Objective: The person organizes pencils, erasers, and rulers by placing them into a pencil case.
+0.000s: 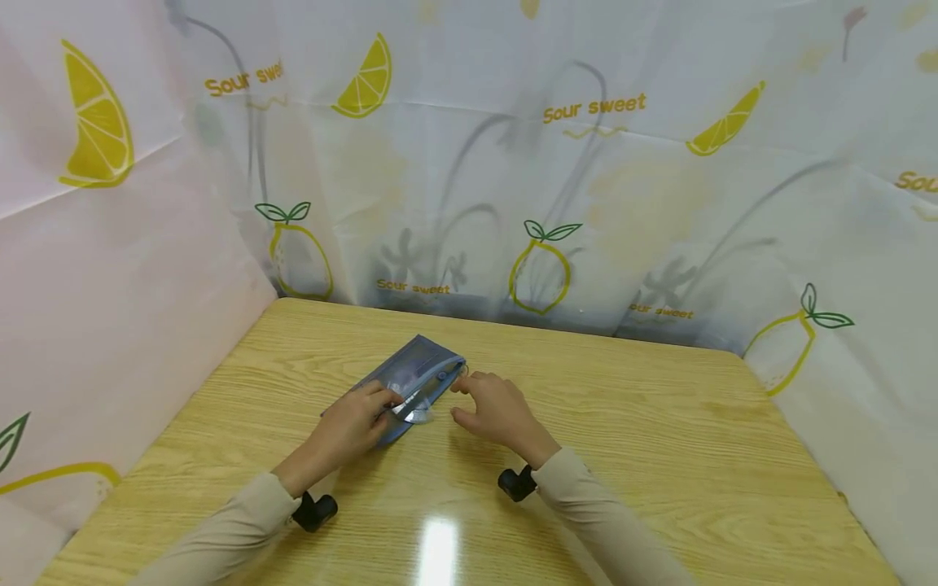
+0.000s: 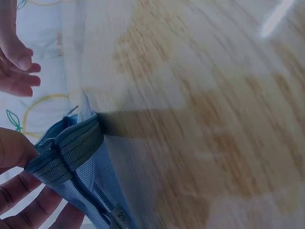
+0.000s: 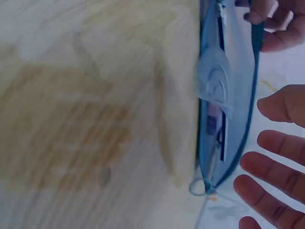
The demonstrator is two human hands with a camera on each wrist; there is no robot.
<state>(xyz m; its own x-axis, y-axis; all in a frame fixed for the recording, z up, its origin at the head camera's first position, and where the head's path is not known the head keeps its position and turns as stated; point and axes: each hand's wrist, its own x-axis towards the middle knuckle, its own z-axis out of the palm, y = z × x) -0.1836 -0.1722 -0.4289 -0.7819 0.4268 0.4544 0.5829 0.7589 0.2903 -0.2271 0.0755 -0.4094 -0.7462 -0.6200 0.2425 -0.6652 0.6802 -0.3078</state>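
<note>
A blue see-through zip pouch (image 1: 421, 354) lies slanted on the table, its zip side open toward me. My left hand (image 1: 353, 419) pinches the pouch's edge between thumb and fingers, as the left wrist view shows at the blue fabric corner (image 2: 71, 148). A clear, rounded plastic piece like a protractor (image 3: 214, 78) pokes out of the opening. Slim pen-like items (image 3: 223, 138) show inside. By the far right end, with its small ring (image 3: 197, 186), my right hand (image 1: 501, 411) hovers with fingers spread and slightly bent, holding nothing.
The wood-grain table (image 1: 623, 439) spreads around the pouch, with a light glare near its front. Lemon-printed white cloth (image 1: 454, 187) hangs behind and along both sides. Black wrist cameras (image 1: 315, 513) sit under both wrists.
</note>
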